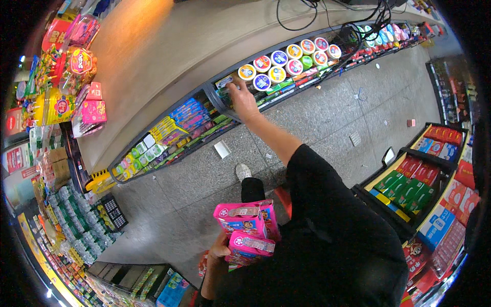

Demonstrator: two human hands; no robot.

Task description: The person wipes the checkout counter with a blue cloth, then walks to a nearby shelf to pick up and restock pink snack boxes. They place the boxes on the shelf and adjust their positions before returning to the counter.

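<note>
My left hand [220, 249] is closed on several bright pink cartons with cartoon pictures and carry handles. One pink carton [245, 247] lies nearest the hand, and a larger pink carton [240, 220] rests beyond it, against my black shirt. My right hand [243, 100] reaches into a narrow shelf compartment below the counter's edge. Its fingers are bent down beside a small pale packet [223, 82]; what lies between the fingertips is hidden. Just right of this hand stand several round tubs [262, 82] with white-rimmed, coloured lids.
A long beige counter [153, 56] curves above the shelf. Blue and yellow packets [192, 112] fill the shelf's left part. Black cables [376, 23] hang over the far right end. An open white box [222, 149] lies on the grey floor. A rack with cartons [409, 184] stands at right.
</note>
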